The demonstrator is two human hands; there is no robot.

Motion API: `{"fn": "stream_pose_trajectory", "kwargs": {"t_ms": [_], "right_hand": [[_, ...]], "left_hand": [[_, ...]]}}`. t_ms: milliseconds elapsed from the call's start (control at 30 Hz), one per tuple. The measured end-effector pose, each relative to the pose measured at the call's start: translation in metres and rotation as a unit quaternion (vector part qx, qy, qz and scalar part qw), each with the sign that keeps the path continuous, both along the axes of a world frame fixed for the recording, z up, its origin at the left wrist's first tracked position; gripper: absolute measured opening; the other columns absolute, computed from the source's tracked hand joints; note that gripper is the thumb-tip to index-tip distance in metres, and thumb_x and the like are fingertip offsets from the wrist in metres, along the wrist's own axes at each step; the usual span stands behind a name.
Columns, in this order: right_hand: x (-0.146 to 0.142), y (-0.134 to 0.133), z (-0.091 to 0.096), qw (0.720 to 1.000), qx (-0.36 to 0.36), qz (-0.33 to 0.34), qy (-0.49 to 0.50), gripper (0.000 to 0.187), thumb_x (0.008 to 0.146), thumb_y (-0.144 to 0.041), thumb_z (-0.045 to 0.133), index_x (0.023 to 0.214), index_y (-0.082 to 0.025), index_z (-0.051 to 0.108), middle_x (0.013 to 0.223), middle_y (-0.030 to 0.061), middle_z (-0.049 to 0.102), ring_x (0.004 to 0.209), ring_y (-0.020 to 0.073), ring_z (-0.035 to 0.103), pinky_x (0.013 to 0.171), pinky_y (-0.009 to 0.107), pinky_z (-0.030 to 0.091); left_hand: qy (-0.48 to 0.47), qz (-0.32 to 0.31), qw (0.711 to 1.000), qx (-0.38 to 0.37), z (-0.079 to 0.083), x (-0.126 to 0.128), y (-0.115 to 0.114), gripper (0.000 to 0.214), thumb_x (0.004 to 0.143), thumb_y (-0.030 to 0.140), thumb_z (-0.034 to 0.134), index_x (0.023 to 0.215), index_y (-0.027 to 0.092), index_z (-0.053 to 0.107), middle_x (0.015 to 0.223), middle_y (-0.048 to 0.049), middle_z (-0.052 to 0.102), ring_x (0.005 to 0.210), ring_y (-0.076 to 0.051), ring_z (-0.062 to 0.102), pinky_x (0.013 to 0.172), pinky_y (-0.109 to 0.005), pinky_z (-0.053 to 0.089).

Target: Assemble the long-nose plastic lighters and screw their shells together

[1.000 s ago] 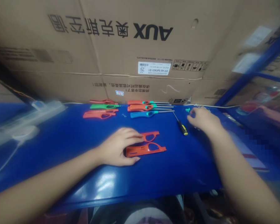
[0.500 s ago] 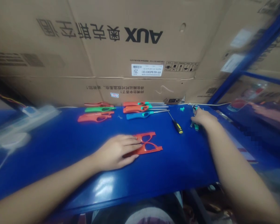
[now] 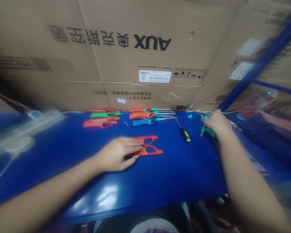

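Observation:
My left hand (image 3: 118,153) lies over two orange lighter shell halves (image 3: 151,149), side by side on the blue table. Its fingers and thumb close over their left ends, which are hidden; the looped trigger ends stick out to the right. At the far right, my right hand (image 3: 217,123) reaches down into a small heap of green plastic parts (image 3: 208,131) with some clear pieces among them. Its fingertips are blurred and partly hidden. Between the hands lies a screwdriver (image 3: 184,132) with a black and yellow handle.
At the back lie orange and blue lighters with metal rods (image 3: 145,122), and orange and green lighter bodies (image 3: 102,123). One green piece (image 3: 189,116) sits apart. A power strip (image 3: 43,121) is on the left. A cardboard wall (image 3: 106,68) stands behind; a bottle (image 3: 247,111) is at right.
My left hand and the orange shell halves have shifted slightly left. My right hand has moved a little right at the green parts, showing more of them. The view has tilted slightly.

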State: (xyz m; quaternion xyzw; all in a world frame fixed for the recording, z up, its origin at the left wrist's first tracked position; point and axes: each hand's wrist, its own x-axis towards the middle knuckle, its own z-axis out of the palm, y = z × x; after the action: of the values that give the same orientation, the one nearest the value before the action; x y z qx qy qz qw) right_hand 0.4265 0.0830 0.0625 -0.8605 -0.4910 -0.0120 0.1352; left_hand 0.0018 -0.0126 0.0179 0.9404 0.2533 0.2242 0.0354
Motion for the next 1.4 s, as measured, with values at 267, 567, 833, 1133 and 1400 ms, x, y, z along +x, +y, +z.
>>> {"fn": "stream_pose_trajectory", "kwargs": {"t_ms": [267,567,833,1133,1400], "right_hand": [[-0.009,-0.009,0.015,1.0,0.01,-0.009,0.016,0.045,0.082,-0.028,0.054,0.122,-0.009,0.055,0.118,0.0274,0.064,0.113,0.0407,0.063,0.091,0.048,0.052],[0.003,0.0,0.002,0.989,-0.137,0.045,-0.026,0.023,0.069,-0.027,0.065,0.091,-0.019,0.066,0.089,0.0133,0.07,0.09,0.0323,0.069,0.071,0.037,0.053],[0.009,0.005,-0.008,0.983,-0.166,0.074,-0.017,0.012,0.07,-0.029,0.067,0.079,-0.021,0.067,0.081,0.0099,0.071,0.079,0.0281,0.07,0.067,0.035,0.052],[0.034,0.018,-0.019,0.992,-0.123,-0.002,-0.033,0.026,0.066,-0.026,0.072,0.09,-0.015,0.071,0.083,0.0144,0.071,0.08,0.0295,0.071,0.069,0.037,0.055],[0.025,0.006,-0.003,1.0,-0.014,0.004,-0.008,0.025,0.079,-0.022,0.062,0.102,-0.014,0.062,0.095,0.0185,0.069,0.086,0.0316,0.068,0.074,0.038,0.051]], "left_hand": [[-0.021,0.016,1.0,0.011,-0.001,0.0,0.002,0.03,0.092,0.032,0.063,0.116,0.02,0.075,0.115,-0.0079,0.076,0.107,-0.026,0.073,0.096,-0.042,0.059],[-0.03,0.016,0.999,0.013,-0.004,0.0,0.003,0.028,0.093,0.03,0.062,0.117,0.021,0.074,0.114,-0.0062,0.077,0.108,-0.025,0.072,0.098,-0.04,0.058],[-0.032,0.01,0.999,0.007,-0.001,0.002,0.003,0.027,0.093,0.028,0.062,0.115,0.022,0.075,0.115,-0.0061,0.077,0.107,-0.024,0.073,0.097,-0.039,0.059],[-0.022,0.006,1.0,0.016,-0.001,0.001,0.003,0.027,0.093,0.028,0.062,0.115,0.021,0.075,0.115,-0.0062,0.076,0.107,-0.025,0.073,0.096,-0.04,0.059],[0.003,0.004,1.0,0.027,0.002,-0.001,0.003,0.029,0.093,0.029,0.061,0.117,0.021,0.074,0.117,-0.0072,0.076,0.107,-0.026,0.072,0.095,-0.041,0.06]]}}
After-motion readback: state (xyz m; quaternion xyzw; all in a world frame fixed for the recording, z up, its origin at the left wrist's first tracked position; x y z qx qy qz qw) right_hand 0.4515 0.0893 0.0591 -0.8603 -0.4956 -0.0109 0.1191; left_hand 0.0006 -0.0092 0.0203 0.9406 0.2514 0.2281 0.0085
